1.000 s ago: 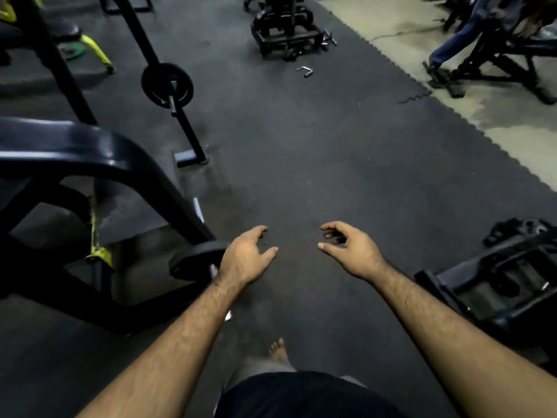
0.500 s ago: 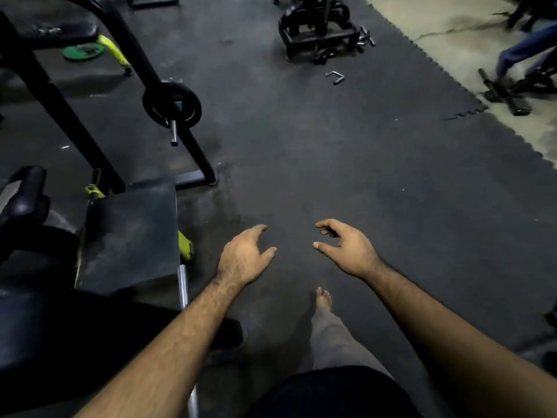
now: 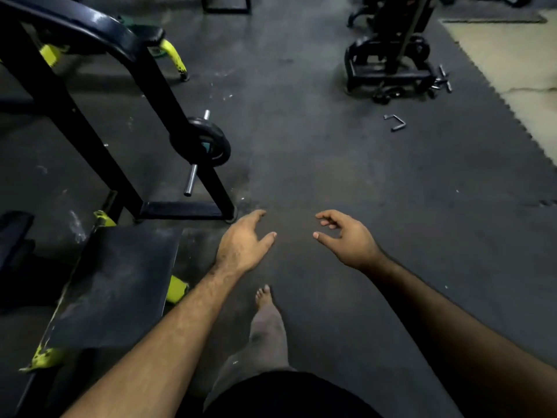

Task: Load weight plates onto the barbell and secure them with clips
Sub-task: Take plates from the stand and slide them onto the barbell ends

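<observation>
A black weight plate point(image 3: 208, 143) hangs on a chrome peg point(image 3: 190, 183) of a black rack point(image 3: 90, 128) at the left, above and left of my hands. My left hand point(image 3: 244, 244) is stretched out in front of me, empty, fingers spread, just right of the rack's foot. My right hand point(image 3: 346, 239) is held beside it, also empty, with its fingers loosely curled and apart. Further off on the floor lies a small bent metal handle point(image 3: 394, 122). No barbell is identifiable.
A dark bench pad with yellow trim point(image 3: 120, 285) sits at lower left. A black machine base point(image 3: 388, 70) with loose metal bars point(image 3: 441, 81) stands at upper right. Dark rubber floor mats point(image 3: 331, 164) meet pale flooring point(image 3: 512, 70) at far right. My bare foot point(image 3: 265, 297) steps forward.
The view has moved forward across the mat: the rack with its plate and the far machine are closer and lower in view. Both hands stay out front, empty.
</observation>
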